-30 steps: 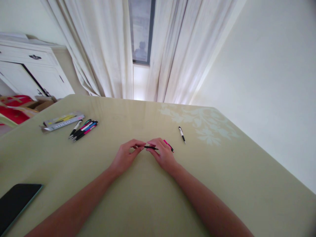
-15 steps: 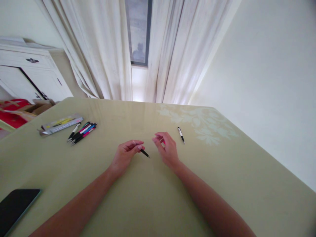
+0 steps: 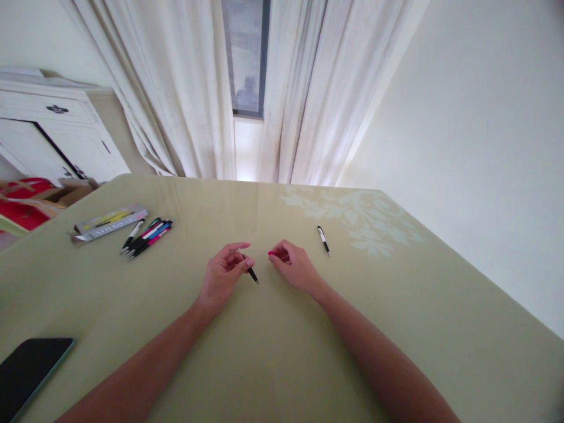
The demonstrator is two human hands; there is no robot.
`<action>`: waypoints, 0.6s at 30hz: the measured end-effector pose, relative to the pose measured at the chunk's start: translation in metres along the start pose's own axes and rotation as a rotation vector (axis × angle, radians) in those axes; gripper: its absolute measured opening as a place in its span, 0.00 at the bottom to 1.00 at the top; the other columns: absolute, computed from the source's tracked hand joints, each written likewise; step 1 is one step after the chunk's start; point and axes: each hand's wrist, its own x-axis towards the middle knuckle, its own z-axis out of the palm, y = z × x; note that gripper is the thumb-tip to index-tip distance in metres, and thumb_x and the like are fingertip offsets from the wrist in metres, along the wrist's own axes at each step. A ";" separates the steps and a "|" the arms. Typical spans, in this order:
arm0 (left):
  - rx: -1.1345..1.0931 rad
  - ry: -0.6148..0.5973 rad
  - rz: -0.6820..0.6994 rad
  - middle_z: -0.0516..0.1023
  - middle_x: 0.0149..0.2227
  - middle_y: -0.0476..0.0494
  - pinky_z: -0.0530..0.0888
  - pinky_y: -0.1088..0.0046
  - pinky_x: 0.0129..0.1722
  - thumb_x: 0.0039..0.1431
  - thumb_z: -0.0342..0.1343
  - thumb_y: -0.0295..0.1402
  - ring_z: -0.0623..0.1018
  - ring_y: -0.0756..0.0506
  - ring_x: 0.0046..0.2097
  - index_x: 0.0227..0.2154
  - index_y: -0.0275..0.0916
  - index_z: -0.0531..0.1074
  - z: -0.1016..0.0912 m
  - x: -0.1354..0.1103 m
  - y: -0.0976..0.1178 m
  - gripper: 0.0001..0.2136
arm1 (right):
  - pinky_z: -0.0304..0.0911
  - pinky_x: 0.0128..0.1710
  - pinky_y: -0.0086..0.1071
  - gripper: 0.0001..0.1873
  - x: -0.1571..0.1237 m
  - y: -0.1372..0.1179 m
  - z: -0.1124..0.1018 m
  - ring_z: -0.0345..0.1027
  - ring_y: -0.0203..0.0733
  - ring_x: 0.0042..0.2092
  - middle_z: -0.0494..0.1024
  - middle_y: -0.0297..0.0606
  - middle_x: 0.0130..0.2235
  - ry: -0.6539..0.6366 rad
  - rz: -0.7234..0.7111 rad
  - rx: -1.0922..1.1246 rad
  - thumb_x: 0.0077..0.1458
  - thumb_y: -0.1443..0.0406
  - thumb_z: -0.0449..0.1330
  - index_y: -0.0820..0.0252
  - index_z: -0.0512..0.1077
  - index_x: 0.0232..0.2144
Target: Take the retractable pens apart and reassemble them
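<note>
Between the thumb and fingers of my left hand [image 3: 225, 271] is a pen's black front section [image 3: 252, 275], its silver tip pointing down and to the right. The rest of that pen, if any, is hidden by the fingers. My right hand [image 3: 294, 265] pinches a small pink piece [image 3: 270, 253] at its fingertips; most of it is covered. A gap separates the two hands over the table. Beyond my right hand, a white-and-black pen [image 3: 324, 241] lies on the tabletop.
Several coloured pens [image 3: 148, 239] lie in a bunch at the left, beside an opened pen box [image 3: 110, 224]. A dark phone [image 3: 33, 373] rests at the near left of the pale green table [image 3: 264, 364]. Curtains and walls stand behind.
My right fingers have closed inward and turned, bringing the pink piece to their tips. My left hand has shifted slightly left, and the black pen section now points more steeply down.
</note>
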 end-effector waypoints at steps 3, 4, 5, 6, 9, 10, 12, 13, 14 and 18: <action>0.000 0.001 0.008 0.78 0.28 0.52 0.77 0.74 0.35 0.52 0.69 0.38 0.78 0.51 0.31 0.47 0.39 0.75 -0.001 0.000 -0.001 0.20 | 0.66 0.38 0.31 0.06 -0.008 -0.009 0.019 0.73 0.37 0.38 0.78 0.35 0.37 0.001 -0.039 0.217 0.67 0.61 0.55 0.57 0.67 0.43; -0.003 0.008 0.009 0.78 0.28 0.52 0.78 0.74 0.35 0.53 0.69 0.38 0.78 0.50 0.31 0.47 0.38 0.75 -0.001 0.000 -0.001 0.20 | 0.66 0.40 0.31 0.07 -0.011 -0.011 0.021 0.73 0.37 0.38 0.78 0.35 0.37 -0.013 -0.070 0.223 0.68 0.61 0.53 0.57 0.67 0.44; -0.006 0.019 0.010 0.78 0.28 0.51 0.78 0.73 0.36 0.53 0.69 0.38 0.78 0.50 0.31 0.47 0.38 0.75 -0.002 0.001 -0.002 0.19 | 0.65 0.42 0.32 0.08 -0.013 -0.012 0.022 0.72 0.38 0.40 0.78 0.35 0.38 -0.022 -0.104 0.209 0.69 0.62 0.52 0.57 0.67 0.45; -0.011 0.030 0.010 0.78 0.28 0.51 0.78 0.73 0.36 0.53 0.69 0.38 0.78 0.50 0.31 0.46 0.38 0.75 -0.002 0.001 -0.002 0.19 | 0.64 0.44 0.33 0.09 -0.015 -0.013 0.022 0.72 0.38 0.41 0.78 0.36 0.40 -0.028 -0.136 0.184 0.70 0.62 0.51 0.57 0.67 0.47; -0.036 0.078 0.027 0.79 0.29 0.50 0.78 0.74 0.35 0.52 0.69 0.37 0.79 0.50 0.31 0.41 0.38 0.75 -0.001 0.002 -0.003 0.16 | 0.63 0.44 0.32 0.11 -0.016 -0.013 0.017 0.70 0.38 0.41 0.77 0.36 0.41 -0.052 -0.168 0.110 0.69 0.61 0.52 0.57 0.71 0.48; -0.046 0.095 0.041 0.79 0.29 0.50 0.78 0.75 0.35 0.51 0.70 0.37 0.79 0.50 0.32 0.38 0.38 0.75 -0.001 0.003 -0.003 0.14 | 0.62 0.42 0.31 0.11 -0.015 -0.013 0.016 0.70 0.38 0.39 0.77 0.35 0.39 -0.076 -0.167 0.095 0.68 0.60 0.54 0.57 0.72 0.46; -0.052 0.106 0.067 0.79 0.29 0.50 0.77 0.76 0.35 0.50 0.70 0.36 0.79 0.51 0.31 0.32 0.38 0.74 0.000 0.003 -0.002 0.12 | 0.62 0.40 0.30 0.09 -0.014 -0.012 0.016 0.69 0.37 0.37 0.77 0.34 0.36 -0.127 -0.174 0.074 0.66 0.60 0.57 0.57 0.75 0.42; -0.050 0.101 0.071 0.79 0.28 0.50 0.77 0.76 0.34 0.49 0.71 0.35 0.79 0.51 0.31 0.31 0.38 0.73 0.000 0.002 -0.002 0.12 | 0.61 0.40 0.30 0.09 -0.013 -0.011 0.016 0.70 0.37 0.37 0.78 0.34 0.35 -0.146 -0.186 0.071 0.66 0.61 0.58 0.57 0.76 0.39; -0.049 0.091 0.069 0.79 0.28 0.50 0.77 0.75 0.34 0.49 0.71 0.36 0.79 0.50 0.31 0.30 0.38 0.73 0.000 0.002 -0.002 0.12 | 0.61 0.41 0.30 0.08 -0.012 -0.011 0.017 0.70 0.37 0.38 0.78 0.34 0.36 -0.158 -0.199 0.071 0.66 0.62 0.58 0.57 0.76 0.38; -0.034 0.037 0.049 0.82 0.34 0.44 0.80 0.69 0.40 0.54 0.68 0.40 0.82 0.45 0.37 0.30 0.37 0.76 0.001 -0.001 -0.001 0.12 | 0.61 0.42 0.30 0.08 -0.011 -0.009 0.020 0.71 0.38 0.38 0.80 0.34 0.36 -0.147 -0.201 0.059 0.66 0.62 0.58 0.57 0.76 0.38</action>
